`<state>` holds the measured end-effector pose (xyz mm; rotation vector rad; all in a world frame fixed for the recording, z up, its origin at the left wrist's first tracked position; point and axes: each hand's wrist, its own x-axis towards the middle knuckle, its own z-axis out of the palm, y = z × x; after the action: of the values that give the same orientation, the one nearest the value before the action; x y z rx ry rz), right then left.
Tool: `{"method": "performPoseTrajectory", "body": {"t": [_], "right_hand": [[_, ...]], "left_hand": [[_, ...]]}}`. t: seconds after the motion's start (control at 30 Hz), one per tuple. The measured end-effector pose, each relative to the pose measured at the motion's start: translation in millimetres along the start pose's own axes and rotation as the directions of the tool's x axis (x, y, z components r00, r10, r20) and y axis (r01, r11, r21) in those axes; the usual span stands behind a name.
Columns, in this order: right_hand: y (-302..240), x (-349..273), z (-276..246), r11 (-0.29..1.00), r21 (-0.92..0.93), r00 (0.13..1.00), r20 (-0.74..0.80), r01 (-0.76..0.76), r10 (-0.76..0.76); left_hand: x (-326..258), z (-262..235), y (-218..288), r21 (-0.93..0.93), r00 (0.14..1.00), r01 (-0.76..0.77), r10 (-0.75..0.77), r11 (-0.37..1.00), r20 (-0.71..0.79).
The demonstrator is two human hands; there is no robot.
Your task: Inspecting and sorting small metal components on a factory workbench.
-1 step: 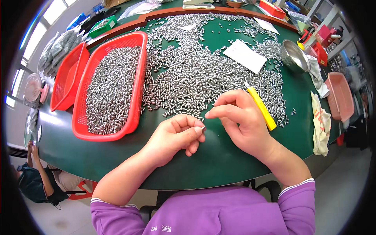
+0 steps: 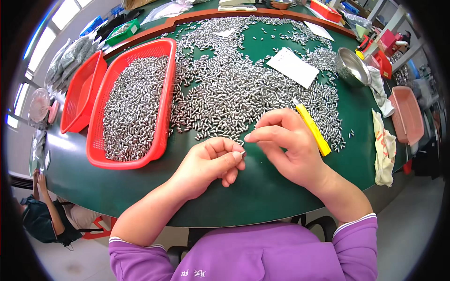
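Hundreds of small metal pieces (image 2: 225, 98) are lying loose over the middle of the table (image 2: 262, 201), spreading up toward its far edge, and we are logging another big lot sitting in the red basket (image 2: 122, 164) near the left edge. One single piece (image 2: 243, 153) is showing at the fingertips of our left hand (image 2: 213, 161), over the bare strip along the near edge; that grip is pinching it between thumb and forefinger. Our right hand (image 2: 290, 147) is hovering just beside it, grip slack, thumb and forefinger standing apart; we are seeing nothing in it, but the fingers' far sides are hiding.

Progress: we are judging this as partway. Both lots are looking large and only one piece is getting handled. We are not able to tell which lot is already done and which is left.

Also noting: a yellow-handled tool (image 2: 313, 130) is lying just past the right hand, a white paper slip (image 2: 294, 67) is resting on the spread, and a steel bowl (image 2: 342, 70) is standing toward the right edge.
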<state>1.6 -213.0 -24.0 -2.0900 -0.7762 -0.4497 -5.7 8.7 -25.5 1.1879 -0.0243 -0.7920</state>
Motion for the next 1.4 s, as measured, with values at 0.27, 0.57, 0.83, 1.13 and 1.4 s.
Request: {"method": "performPoseTrajectory", "body": {"t": [0.27,0.57,0.83,1.13,1.4], "right_hand": [[-6.1,0.7,1.0,0.998,0.054,0.995,0.094,0.04,-0.044],[-4.5,-0.3,2.8,0.989,0.139,0.993,0.096,0.057,-0.07],[-8.8,-1.2,3.7,0.991,0.126,0.986,0.156,0.032,-0.052],[8.0,-1.8,1.9,0.996,-0.084,1.0,0.003,-0.007,0.007],[-3.4,-3.3,1.5,0.993,0.088,0.997,0.042,-0.074,0.071]], "left_hand": [[0.1,-0.3,-0.5,-0.02,0.998,0.002,0.0,1.0,0.059],[-1.0,0.7,-2.1,0.017,0.996,-0.014,0.013,1.0,0.083],[-1.1,-1.5,-0.5,0.04,0.992,-0.005,0.0,0.999,0.125],[1.4,-4.1,-2.1,-0.049,0.995,-0.004,0.009,0.999,0.103],[2.1,-4.4,-1.3,-0.123,0.993,-0.006,0.02,0.992,0.116]]}}
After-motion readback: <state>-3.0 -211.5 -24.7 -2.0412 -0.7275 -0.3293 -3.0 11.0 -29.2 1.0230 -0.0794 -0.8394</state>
